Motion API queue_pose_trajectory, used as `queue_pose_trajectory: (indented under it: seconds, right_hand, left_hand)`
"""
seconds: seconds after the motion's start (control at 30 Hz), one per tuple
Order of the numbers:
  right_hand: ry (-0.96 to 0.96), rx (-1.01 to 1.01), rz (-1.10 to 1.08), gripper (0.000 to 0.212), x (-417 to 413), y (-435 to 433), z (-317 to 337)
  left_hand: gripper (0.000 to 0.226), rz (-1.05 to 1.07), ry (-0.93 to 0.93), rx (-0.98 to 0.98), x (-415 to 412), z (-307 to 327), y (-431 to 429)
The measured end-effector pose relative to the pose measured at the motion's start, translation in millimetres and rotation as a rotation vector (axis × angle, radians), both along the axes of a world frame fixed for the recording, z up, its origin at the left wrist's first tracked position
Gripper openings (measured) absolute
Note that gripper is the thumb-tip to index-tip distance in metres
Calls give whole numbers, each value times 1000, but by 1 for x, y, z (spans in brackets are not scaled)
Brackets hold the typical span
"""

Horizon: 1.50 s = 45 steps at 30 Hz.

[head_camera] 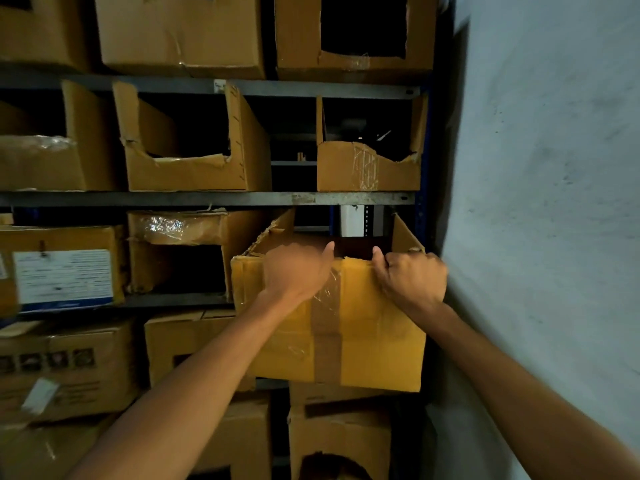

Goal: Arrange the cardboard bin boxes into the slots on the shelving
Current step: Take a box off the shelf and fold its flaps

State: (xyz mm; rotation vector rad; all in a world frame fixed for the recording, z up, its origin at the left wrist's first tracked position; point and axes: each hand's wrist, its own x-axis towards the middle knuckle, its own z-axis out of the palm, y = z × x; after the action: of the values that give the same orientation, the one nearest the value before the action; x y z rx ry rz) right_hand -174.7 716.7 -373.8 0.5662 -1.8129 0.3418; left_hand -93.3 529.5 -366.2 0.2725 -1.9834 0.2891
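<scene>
Fig.: left hand & right hand, fingers curled over front lip of bin box; push level, w/ even pressure, into slot at shelving right end.

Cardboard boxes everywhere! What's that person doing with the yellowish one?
A person grips the yellowish bin box by its cut front rim, left hand and right hand side by side. The box sits at the right end of the shelving, next to the wall, and looks only partly in its slot, its front sticking out. Other bin boxes sit in slots above and to the left.
</scene>
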Motion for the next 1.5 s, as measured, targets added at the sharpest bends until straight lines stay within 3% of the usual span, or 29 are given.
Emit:
queue_pose_trajectory:
  seconds: [0.17,0.43,0.73,0.8,0.93,1.2,1.3,1.4,1.5]
  right_hand:
    - [-54,0,10,59,44,25,-3]
    - [54,-75,111,50,119,55,-9]
    - [24,-79,93,51,246,80,-16]
    - [-33,-72,101,50,278,85,-18]
    - [-350,46,73,50,318,91,-34]
    - [-625,244,218,42,357,90,-90]
    - [-777,106,455,45,367,93,-110]
    - [-912,-254,686,49,369,96,-136]
    - [-1100,-521,755,64,355,96,-171]
  left_hand:
    - [69,-28,27,-6,40,-3,23]
    - [66,-215,34,-25,109,-5,43]
    - [54,-333,82,-12,232,-19,63]
    - [56,-350,31,29,261,-25,67]
    - [60,-374,-107,141,306,-51,70]
    - [55,-298,-295,376,356,-120,65]
    - [54,-302,-363,489,363,-142,54]
    - [56,-267,-449,594,365,-158,41]
    - [55,-324,-469,740,368,-171,23]
